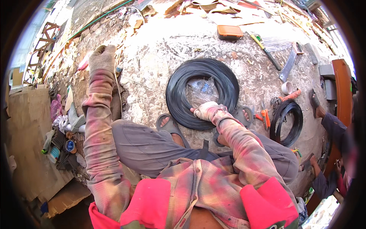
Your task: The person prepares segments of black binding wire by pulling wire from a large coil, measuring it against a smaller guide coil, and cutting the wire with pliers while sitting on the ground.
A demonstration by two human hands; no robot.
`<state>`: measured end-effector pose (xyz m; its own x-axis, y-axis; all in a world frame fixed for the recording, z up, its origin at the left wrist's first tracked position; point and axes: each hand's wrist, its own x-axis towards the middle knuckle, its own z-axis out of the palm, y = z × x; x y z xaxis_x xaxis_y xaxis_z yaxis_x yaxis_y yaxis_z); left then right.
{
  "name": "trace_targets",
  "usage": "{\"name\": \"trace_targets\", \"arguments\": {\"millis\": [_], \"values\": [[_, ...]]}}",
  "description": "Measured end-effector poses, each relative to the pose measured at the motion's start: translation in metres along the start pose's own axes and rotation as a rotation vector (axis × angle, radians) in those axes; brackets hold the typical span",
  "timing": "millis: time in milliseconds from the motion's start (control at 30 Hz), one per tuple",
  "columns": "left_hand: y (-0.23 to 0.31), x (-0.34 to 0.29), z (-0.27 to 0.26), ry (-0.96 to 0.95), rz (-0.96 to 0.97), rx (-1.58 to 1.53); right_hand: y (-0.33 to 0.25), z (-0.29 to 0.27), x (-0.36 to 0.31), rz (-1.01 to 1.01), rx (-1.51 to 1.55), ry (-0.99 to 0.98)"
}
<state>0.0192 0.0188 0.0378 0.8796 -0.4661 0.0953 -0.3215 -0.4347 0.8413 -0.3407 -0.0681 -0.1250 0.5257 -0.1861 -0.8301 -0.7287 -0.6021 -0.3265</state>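
A large coil of black wire (179, 82) lies flat on the ground in front of my feet, with crumpled clear plastic (201, 91) inside its ring. My right hand (209, 111), in a worn light glove with bare fingertips, is closed on the near side of the coil. Away to the left, my left hand (102, 59) is raised at the end of an outstretched arm. Its gloved fingers are curled into a fist, and whatever they may hold is too small to see.
Right of my foot lie orange-handled pliers (265, 115) and a smaller black wire coil (278, 124). Farther off are an orange-lidded box (230, 32), a yellow-and-black tool (265, 51) and a handsaw (288, 65). Another person's legs (335, 124) show at right. Plywood (30, 141) leans at left.
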Motion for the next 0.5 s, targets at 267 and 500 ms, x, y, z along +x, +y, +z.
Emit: {"name": "trace_targets", "arguments": {"millis": [267, 500], "values": [[-0.007, 0.011, -0.070, 0.368, 0.102, 0.137, 0.000, -0.012, -0.022, -0.101, -0.020, -0.044], [0.098, 0.077, -0.271, 0.745, 0.129, 0.771, 0.006, 0.000, -0.010, -0.180, -0.071, -0.014]]}}
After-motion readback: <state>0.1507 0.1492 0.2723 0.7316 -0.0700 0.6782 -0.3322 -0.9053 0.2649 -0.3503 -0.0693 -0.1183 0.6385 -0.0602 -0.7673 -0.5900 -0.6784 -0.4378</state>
